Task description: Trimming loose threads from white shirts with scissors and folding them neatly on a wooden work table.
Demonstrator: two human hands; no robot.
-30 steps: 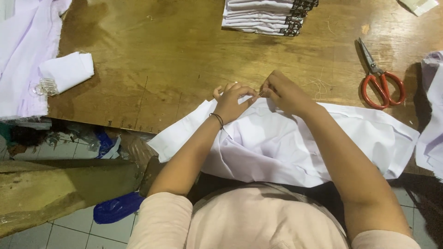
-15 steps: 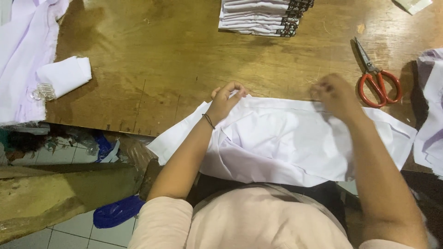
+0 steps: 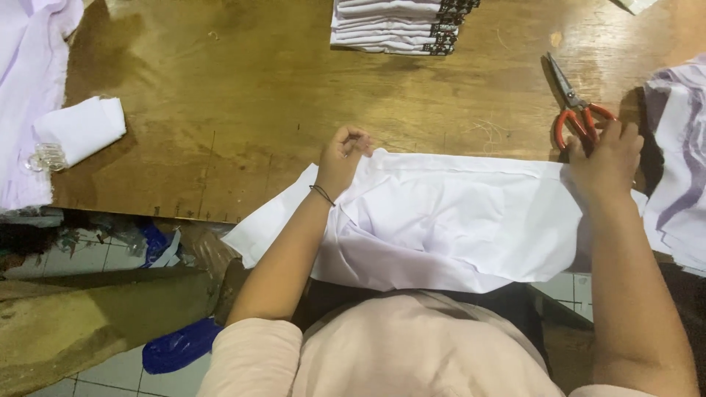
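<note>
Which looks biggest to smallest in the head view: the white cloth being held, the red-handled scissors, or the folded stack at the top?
1. White cloth
2. Folded stack, partly cut off by the frame
3. Red-handled scissors

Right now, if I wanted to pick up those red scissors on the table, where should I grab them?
Probably by the red handle loops of the scissors, coming from the near side, where the right hand already rests beside them. The loops face the person and the closed metal blades point away across the wooden table, so the sharp tips stay clear of your fingers.
</note>
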